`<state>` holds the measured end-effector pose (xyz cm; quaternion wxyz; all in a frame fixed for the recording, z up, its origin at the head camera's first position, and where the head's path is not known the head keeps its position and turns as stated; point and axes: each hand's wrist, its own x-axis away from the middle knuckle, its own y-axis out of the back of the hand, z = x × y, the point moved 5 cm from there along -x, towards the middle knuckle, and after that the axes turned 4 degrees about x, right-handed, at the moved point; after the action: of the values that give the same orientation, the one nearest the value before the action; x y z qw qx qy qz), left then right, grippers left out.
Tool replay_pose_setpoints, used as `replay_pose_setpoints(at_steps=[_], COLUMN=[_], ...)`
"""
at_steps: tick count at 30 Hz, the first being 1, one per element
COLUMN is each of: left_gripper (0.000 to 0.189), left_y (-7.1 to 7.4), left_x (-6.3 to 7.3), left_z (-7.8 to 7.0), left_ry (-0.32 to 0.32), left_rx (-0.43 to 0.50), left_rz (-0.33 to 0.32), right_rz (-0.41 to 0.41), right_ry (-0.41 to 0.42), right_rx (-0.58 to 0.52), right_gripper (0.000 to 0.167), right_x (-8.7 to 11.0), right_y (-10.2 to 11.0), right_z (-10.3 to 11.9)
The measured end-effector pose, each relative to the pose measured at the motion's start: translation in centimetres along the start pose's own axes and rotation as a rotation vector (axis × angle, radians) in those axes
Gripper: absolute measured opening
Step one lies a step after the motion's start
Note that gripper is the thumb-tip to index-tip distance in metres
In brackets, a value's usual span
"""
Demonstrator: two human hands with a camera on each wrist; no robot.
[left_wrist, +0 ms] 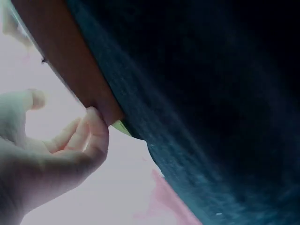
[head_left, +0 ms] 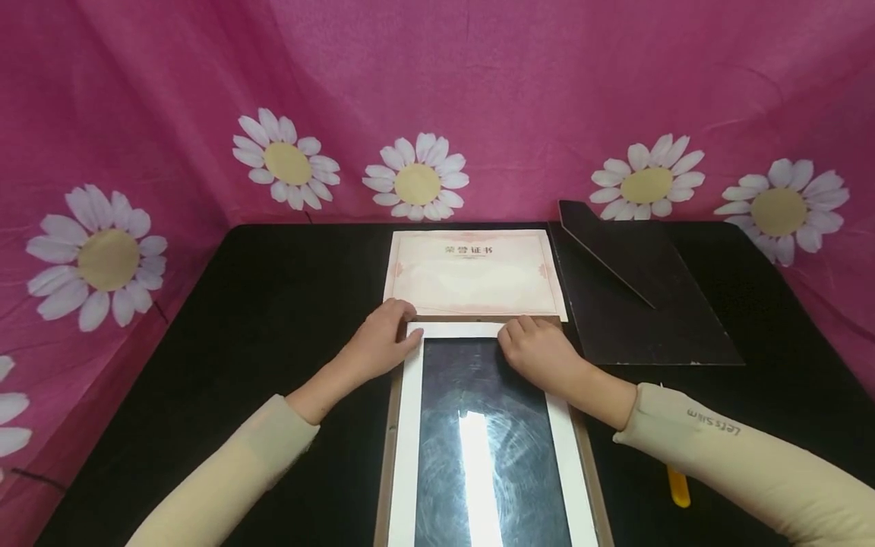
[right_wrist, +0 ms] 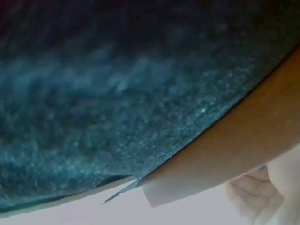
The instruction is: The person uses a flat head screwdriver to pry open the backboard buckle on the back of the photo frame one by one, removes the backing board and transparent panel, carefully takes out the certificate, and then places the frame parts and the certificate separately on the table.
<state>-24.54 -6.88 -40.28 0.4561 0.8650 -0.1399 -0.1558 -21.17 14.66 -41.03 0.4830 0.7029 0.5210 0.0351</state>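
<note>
A brown picture frame [head_left: 392, 425] lies lengthwise before me, with a white border [head_left: 408, 456] around a dark, glossy pane [head_left: 488, 395]. At its far left corner, my left hand [head_left: 376, 346] holds the frame, fingers on the outer edge and thumb over the white border. The left wrist view shows bent fingertips [left_wrist: 96, 124] touching the brown side. My right hand [head_left: 540, 353] grips the far edge near the right corner with curled fingers; its fingertips are hidden from above. Just beyond the frame lies a pale certificate [head_left: 472, 281] with a pink border.
A black backing board [head_left: 649, 327] with a raised stand flap [head_left: 604, 247] lies at the back right. Under the right sleeve pokes out a yellow handle-like item [head_left: 678, 486], partly hidden. A pink flowered cloth [head_left: 513, 99] hangs behind the black table [head_left: 273, 289].
</note>
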Motion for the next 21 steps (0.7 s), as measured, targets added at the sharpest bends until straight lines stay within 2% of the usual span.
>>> replay_pose_setpoints(at_steps=[3, 6, 10, 15, 18, 21], left_gripper=[0.028, 0.035, 0.041, 0.036, 0.033, 0.032], left_y=[0.3, 0.5, 0.4, 0.4, 0.3, 0.3], left_x=[-0.2, -0.3, -0.2, -0.3, -0.4, -0.4], left_z=[1.1, 1.6, 2.0, 2.1, 1.9, 1.9], left_ry=[0.107, 0.172, 0.209, 0.185, 0.174, 0.181], left_rx=[0.186, 0.28, 0.312, 0.294, 0.287, 0.287], left_rz=[0.034, 0.081, 0.135, 0.157, 0.164, 0.169], right_rz=[0.008, 0.003, -0.025, 0.003, 0.06, 0.103], right_ry=[0.012, 0.015, 0.025, -0.001, -0.054, -0.035], right_rx=[0.012, 0.014, 0.01, -0.009, -0.159, -0.411], right_gripper=[0.007, 0.014, 0.02, 0.005, 0.013, 0.016], right_x=[0.0, 0.0, 0.0, 0.0, -0.2, -0.2], right_y=[0.1, 0.1, 0.1, 0.2, 1.5, 4.0], right_z=[0.1, 0.1, 0.1, 0.0, 0.8, 3.0])
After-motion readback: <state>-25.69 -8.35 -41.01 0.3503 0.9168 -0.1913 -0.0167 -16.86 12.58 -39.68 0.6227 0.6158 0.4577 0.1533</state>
